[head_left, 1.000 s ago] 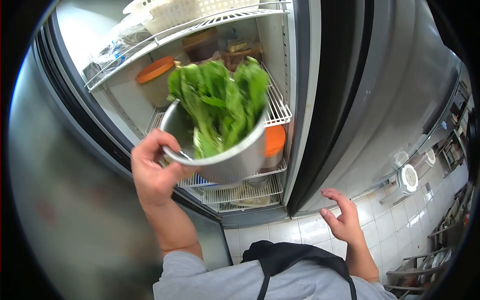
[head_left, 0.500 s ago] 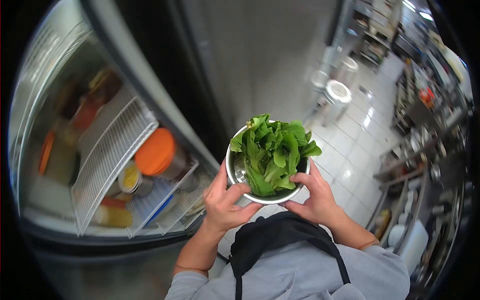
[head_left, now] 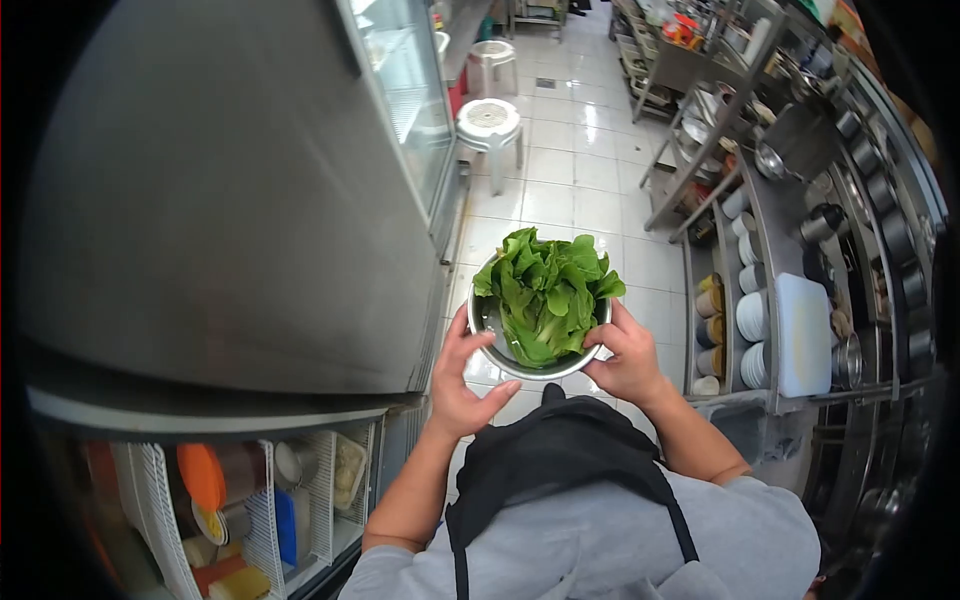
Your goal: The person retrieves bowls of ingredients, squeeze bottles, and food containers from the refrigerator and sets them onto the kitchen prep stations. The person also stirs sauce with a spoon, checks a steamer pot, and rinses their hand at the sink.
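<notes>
Bowl (head_left: pixel 541 374): round, silvery metal, before the black apron (head_left: pixel 560 452) | Leafy greens (head_left: pixel 550 300): bright, broad, ruffled leaves, paler stalks, heaped inside the bowl | Right grip (head_left: pixel 632 358): grasping the bowl's right rim | Left grip (head_left: pixel 460 388): at the bowl's left side, cannot tell if grasping

No lettering, brand, number or sign can be read around the metal bowl (head_left: pixel 545 373), neither on the orange-lidded container (head_left: pixel 203 477) left of it nor on the pale board (head_left: pixel 803 335) to its right.
</notes>
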Demonstrator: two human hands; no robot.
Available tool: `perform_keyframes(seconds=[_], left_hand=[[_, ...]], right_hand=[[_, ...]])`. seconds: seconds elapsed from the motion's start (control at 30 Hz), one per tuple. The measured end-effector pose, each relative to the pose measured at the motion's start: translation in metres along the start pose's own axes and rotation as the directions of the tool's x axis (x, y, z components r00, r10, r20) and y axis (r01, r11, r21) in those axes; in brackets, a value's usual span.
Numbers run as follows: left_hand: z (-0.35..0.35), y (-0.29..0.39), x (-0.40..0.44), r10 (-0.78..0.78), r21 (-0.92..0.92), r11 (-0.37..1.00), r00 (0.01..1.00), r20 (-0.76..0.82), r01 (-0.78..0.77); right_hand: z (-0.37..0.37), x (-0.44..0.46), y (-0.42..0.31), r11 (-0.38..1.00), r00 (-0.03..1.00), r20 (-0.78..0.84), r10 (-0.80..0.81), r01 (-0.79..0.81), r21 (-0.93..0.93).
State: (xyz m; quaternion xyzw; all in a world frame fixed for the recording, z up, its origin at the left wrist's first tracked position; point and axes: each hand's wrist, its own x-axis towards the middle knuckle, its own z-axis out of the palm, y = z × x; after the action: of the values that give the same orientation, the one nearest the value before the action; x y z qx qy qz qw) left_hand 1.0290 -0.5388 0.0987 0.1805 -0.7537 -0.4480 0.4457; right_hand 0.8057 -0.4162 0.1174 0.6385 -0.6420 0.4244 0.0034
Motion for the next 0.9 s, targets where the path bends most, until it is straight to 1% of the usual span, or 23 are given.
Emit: perform_keyframes(seconds=[0.03,0.13,0.2,0.23,0.27,0.3,0.33,0.37,0.4,0.43,0.47,0.53,0.57,0.63,0.7,0.73,0.77,0.83,0.87,0.9], left_hand=[[0.009,-0.013,0.005,0.032,-0.067,0.997,0.999,0.036,-0.030],[0.041,-0.041,0.023,-0.149,-0.191,0.972,0.987,-0.054,0.136],[0.052,-0.083,0.025,-0.281,0.062,0.957,0.959,-0.042,0.283],[0.054,-0.112,0.017,-0.355,0.223,0.911,0.935,-0.003,0.346],[0.055,-0.156,-0.002,-0.428,0.264,0.871,0.904,-0.002,0.413],[0.051,-0.193,-0.021,-0.596,0.326,0.763,0.802,0.019,0.559],[0.047,-0.223,-0.049,-0.548,0.422,0.768,0.836,0.041,0.482],[0.032,-0.276,-0.096,-0.616,0.312,0.758,0.786,0.054,0.572],[0.017,-0.288,-0.129,-0.783,0.434,0.584,0.617,0.079,0.686],[0.014,-0.302,-0.148,-0.863,0.537,0.469,0.494,0.109,0.701],[0.025,-0.312,-0.158,-0.903,0.612,0.406,0.400,0.155,0.679],[0.059,-0.325,-0.161,-0.940,0.727,0.342,0.232,0.251,0.596],[0.074,-0.331,-0.154,-0.940,0.765,0.339,0.173,0.293,0.548],[0.098,-0.343,-0.132,-0.931,0.807,0.352,0.089,0.354,0.474],[0.112,-0.361,-0.109,-0.922,0.824,0.367,0.051,0.384,0.432],[0.116,-0.370,-0.095,-0.918,0.830,0.375,0.038,0.395,0.413],[0.120,-0.379,-0.083,-0.914,0.835,0.382,0.033,0.403,0.395],[0.125,-0.403,-0.051,-0.906,0.841,0.403,0.031,0.422,0.361],[0.127,-0.417,-0.033,-0.901,0.841,0.418,0.042,0.431,0.344],[0.129,-0.438,-0.013,-0.890,0.831,0.448,0.071,0.451,0.329]], right_hand=[[-0.010,-0.004,0.013,0.999,1.000,-0.018,0.013,-0.014,-0.035],[-0.044,-0.009,0.047,0.998,0.994,-0.101,0.027,-0.033,-0.054],[-0.063,-0.020,0.074,0.995,0.983,-0.165,0.082,-0.090,-0.041],[-0.077,-0.023,0.079,0.987,0.974,-0.173,0.147,-0.155,-0.036],[-0.088,-0.028,0.092,0.985,0.963,-0.207,0.171,-0.174,0.004],[-0.100,-0.032,0.105,0.987,0.955,-0.259,0.147,-0.160,-0.032],[-0.115,-0.036,0.110,0.974,0.935,-0.297,0.194,-0.219,-0.053],[-0.131,-0.036,0.118,0.962,0.917,-0.332,0.220,-0.261,-0.081],[-0.146,-0.039,0.125,0.950,0.901,-0.361,0.243,-0.296,-0.099],[-0.162,-0.041,0.129,0.930,0.862,-0.421,0.282,-0.353,-0.099],[-0.179,-0.043,0.136,0.903,0.827,-0.465,0.316,-0.412,-0.119],[-0.214,-0.052,0.149,0.844,0.750,-0.545,0.374,-0.519,-0.135],[-0.228,-0.057,0.164,0.837,0.731,-0.622,0.281,-0.504,-0.215],[-0.264,-0.063,0.172,0.687,0.581,-0.701,0.414,-0.704,-0.177],[-0.303,-0.067,0.182,0.635,0.519,-0.802,0.297,-0.735,-0.240],[-0.322,-0.079,0.197,0.618,0.435,-0.843,0.315,-0.769,-0.166],[-0.344,-0.080,0.197,0.570,0.403,-0.867,0.294,-0.802,-0.179],[-0.392,-0.084,0.197,0.439,0.303,-0.906,0.295,-0.885,-0.153],[-0.415,-0.087,0.201,0.365,0.197,-0.918,0.345,-0.929,-0.062],[-0.439,-0.098,0.210,0.391,0.214,-0.937,0.276,-0.916,-0.094]])
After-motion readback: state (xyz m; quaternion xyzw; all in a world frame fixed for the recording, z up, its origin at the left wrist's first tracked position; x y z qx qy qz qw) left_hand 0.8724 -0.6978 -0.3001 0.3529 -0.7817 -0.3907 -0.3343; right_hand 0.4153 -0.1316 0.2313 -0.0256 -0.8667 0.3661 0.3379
